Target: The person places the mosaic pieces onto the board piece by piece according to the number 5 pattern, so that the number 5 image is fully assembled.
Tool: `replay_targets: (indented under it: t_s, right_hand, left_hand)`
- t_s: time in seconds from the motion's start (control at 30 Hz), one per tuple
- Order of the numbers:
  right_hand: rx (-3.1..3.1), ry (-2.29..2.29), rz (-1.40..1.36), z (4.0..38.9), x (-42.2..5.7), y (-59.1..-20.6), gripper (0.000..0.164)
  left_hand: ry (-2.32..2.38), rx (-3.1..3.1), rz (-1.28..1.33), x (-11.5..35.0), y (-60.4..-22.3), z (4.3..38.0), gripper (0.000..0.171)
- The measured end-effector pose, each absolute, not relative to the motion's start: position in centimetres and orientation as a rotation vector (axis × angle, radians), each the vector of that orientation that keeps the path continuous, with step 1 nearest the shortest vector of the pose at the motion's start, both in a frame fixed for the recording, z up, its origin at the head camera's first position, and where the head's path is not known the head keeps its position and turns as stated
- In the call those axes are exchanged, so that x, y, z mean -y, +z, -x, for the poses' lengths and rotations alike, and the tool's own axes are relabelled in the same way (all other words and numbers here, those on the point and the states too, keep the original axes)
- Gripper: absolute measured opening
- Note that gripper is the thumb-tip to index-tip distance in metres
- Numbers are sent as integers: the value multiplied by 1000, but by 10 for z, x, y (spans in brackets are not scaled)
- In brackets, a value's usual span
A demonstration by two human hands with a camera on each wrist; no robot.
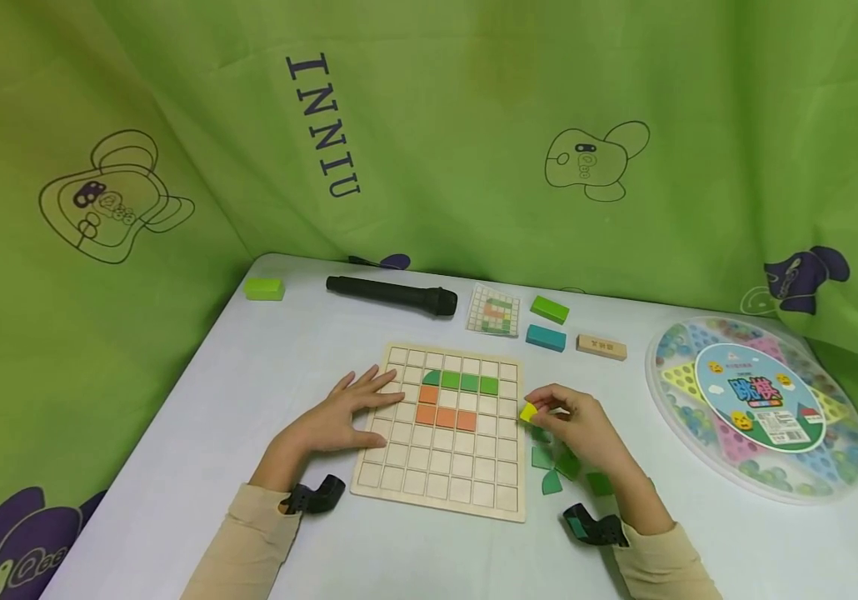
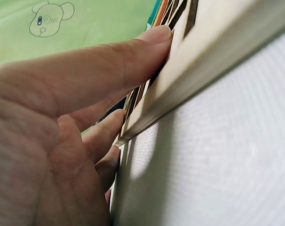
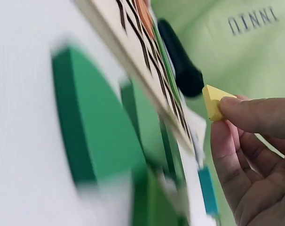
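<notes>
One yellow wedge (image 3: 213, 100), gridded wooden board (image 1: 444, 460)

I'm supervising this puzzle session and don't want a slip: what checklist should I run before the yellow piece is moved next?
1. Yellow piece secure: ok, pinched by the right hand.
2. Board steadied: ok, the left hand rests on its left side.
3. Pattern card uncovered: ok, it lies behind the board.
4. Exact target cell: cannot tell, the card's print is too small.
5. Yellow piece seated in a cell: not ok, held near the board's right edge.
6. Loose green pieces on the board: not ok, they lie to its right.
</notes>
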State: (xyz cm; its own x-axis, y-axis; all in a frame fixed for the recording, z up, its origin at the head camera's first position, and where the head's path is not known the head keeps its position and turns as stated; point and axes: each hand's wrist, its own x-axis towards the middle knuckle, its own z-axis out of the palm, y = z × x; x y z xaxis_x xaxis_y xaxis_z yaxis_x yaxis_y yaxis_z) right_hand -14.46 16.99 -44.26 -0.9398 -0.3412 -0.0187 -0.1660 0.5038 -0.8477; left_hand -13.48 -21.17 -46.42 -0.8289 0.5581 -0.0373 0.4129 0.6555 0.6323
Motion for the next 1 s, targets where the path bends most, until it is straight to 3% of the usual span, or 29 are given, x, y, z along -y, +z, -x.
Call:
replay_targets:
  t_s: [0.37, 1.0]
  right_hand:
    - [-2545, -1258, 611, 142, -126, -451, 15]
    - [-2620, -1145, 723, 144, -116, -453, 18]
  left_hand:
    - [944, -2639, -816, 209, -464, 135, 68]
    - [962, -2645, -812, 209, -463, 134, 69]
